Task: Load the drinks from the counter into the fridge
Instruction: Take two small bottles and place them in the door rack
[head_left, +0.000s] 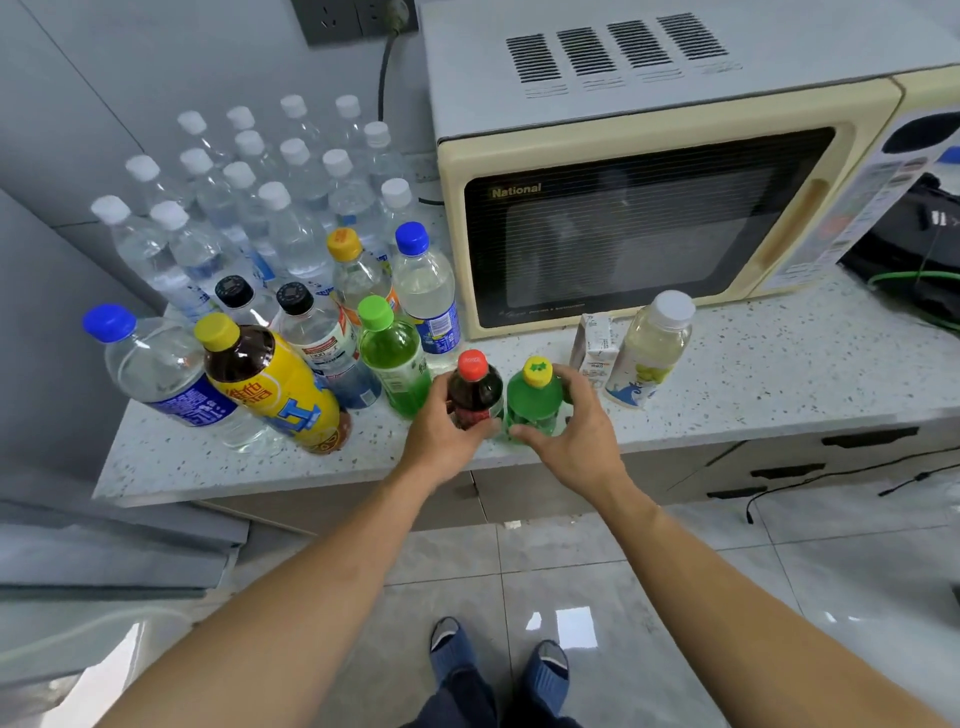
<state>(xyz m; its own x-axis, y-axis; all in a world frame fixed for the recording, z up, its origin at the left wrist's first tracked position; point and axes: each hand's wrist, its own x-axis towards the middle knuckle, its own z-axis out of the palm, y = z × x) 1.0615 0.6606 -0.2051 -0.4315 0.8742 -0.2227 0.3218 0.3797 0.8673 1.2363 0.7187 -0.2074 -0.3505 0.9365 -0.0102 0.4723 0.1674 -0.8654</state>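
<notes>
On the speckled counter (753, 384), near its front edge, my left hand (441, 431) grips a small dark cola bottle with a red cap (474, 387). Beside it my right hand (576, 426) grips a small green soda bottle with a yellow cap (535, 397). Both bottles stand upright and almost touch. To their left stand a green drink bottle (392, 353), a yellow-labelled tea bottle (270, 384), a large blue-capped water bottle (161, 369) and several other drinks. Many white-capped water bottles (249, 202) fill the back corner. A milk carton (595, 345) and a pale juice bottle (652, 348) stand to the right.
A cream microwave (649, 208) fills the counter behind the drinks. A black bag (914, 244) with a green cable lies at the far right. Drawers (831, 457) sit under the counter. A grey appliance surface (104, 545) is at lower left. My feet (498, 660) are on the tiled floor.
</notes>
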